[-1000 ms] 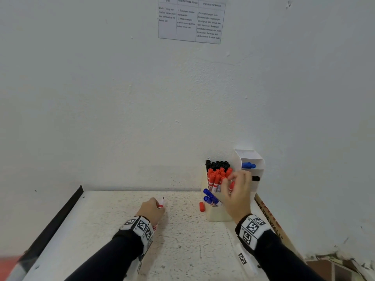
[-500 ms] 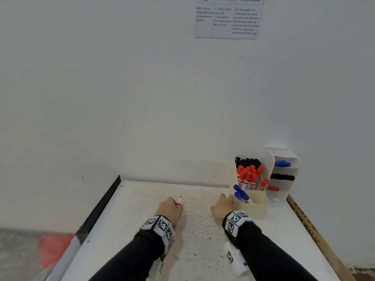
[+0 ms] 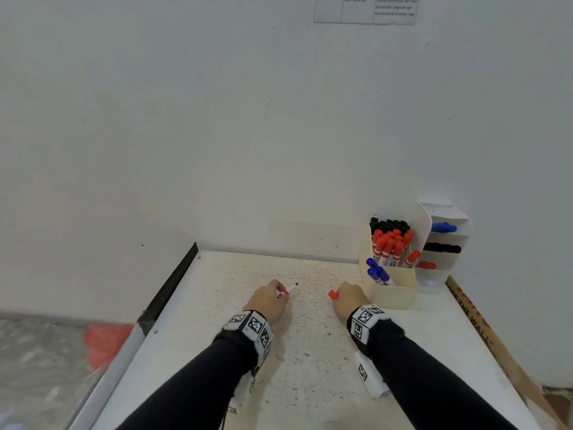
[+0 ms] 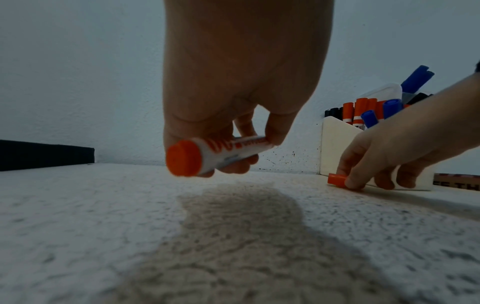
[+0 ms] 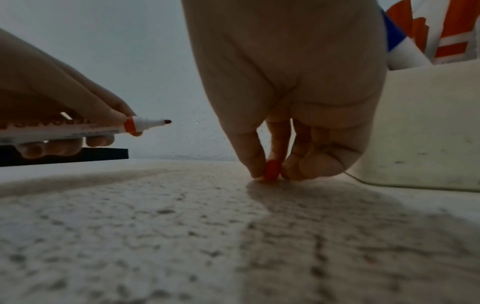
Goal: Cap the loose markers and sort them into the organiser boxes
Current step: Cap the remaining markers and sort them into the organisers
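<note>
My left hand grips an uncapped red marker just above the table, its bare tip pointing right; the same marker shows its red end in the left wrist view, and its tip in the right wrist view. My right hand pinches a loose red cap lying on the table, beside the cream organiser box. In the right wrist view the cap sits between thumb and fingers. The box holds several black, red and blue capped markers.
A white tiered organiser behind the cream box holds a blue, a black and a red marker on separate shelves. The white table ends at a black edge on the left and a wall at the back. A wooden board lies along the right.
My right hand came down from the red markers in the box to the table and took hold of the red cap. The left hand kept the marker. The view swung left.
</note>
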Tool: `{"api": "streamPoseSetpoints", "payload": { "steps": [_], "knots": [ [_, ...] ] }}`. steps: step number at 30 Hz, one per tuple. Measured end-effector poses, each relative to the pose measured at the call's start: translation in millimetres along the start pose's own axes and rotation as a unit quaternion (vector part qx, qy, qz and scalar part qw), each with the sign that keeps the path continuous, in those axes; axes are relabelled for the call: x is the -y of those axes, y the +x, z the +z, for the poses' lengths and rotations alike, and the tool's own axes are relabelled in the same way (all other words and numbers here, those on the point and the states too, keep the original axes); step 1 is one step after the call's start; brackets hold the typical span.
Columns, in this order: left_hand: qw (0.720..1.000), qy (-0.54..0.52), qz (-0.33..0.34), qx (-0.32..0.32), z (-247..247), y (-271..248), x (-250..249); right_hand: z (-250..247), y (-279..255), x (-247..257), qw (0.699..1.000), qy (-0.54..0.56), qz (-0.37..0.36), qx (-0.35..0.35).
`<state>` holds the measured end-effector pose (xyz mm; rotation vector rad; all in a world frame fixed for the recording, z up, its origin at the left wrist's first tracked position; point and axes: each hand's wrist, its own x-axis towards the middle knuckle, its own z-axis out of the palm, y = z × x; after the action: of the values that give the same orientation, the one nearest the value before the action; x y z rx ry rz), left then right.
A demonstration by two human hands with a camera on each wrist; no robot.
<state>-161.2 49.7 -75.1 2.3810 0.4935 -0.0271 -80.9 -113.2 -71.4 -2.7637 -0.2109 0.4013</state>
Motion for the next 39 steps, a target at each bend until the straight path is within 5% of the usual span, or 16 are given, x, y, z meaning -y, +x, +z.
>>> {"api": "streamPoseSetpoints", "payload": {
  "steps": [9,16,21,24,29,32,35,39],
  "knots": [
    [0.999,0.038,0.032,0.023,18.3,-11.8,-16.2,-6.6,-23.4,-10.4,0.970,0.115,-0.212,-0.025],
    [0.987,-0.095,0.113,0.069,23.5,-26.7,-34.6,-16.7,-40.5,-26.3,0.961,0.219,-0.168,-0.027],
    [0.978,-0.062,0.192,0.055,29.0,-36.0,-62.1,-31.3,-45.3,-31.4,0.963,0.236,-0.116,-0.065],
    [0.966,-0.173,0.133,0.139,30.5,-39.4,-80.7,-40.7,-47.7,-32.8,0.947,0.283,-0.126,-0.083],
    [0.899,-0.360,0.069,0.239,33.7,-40.4,-93.9,-51.5,-50.9,-39.0,0.917,0.325,-0.199,-0.122],
    [0.897,-0.374,0.088,0.219,36.7,-38.1,-104.4,-61.3,-48.4,-45.8,0.916,0.312,-0.222,-0.119],
    [0.925,-0.300,0.157,0.170,34.7,-34.2,-117.2,-78.2,-45.2,-53.2,0.915,0.291,-0.244,-0.133],
    [0.950,-0.256,0.161,0.079,37.9,-23.1,-132.9,-116.9,-40.3,-60.9,0.891,0.303,-0.237,-0.241]
  ]
}}
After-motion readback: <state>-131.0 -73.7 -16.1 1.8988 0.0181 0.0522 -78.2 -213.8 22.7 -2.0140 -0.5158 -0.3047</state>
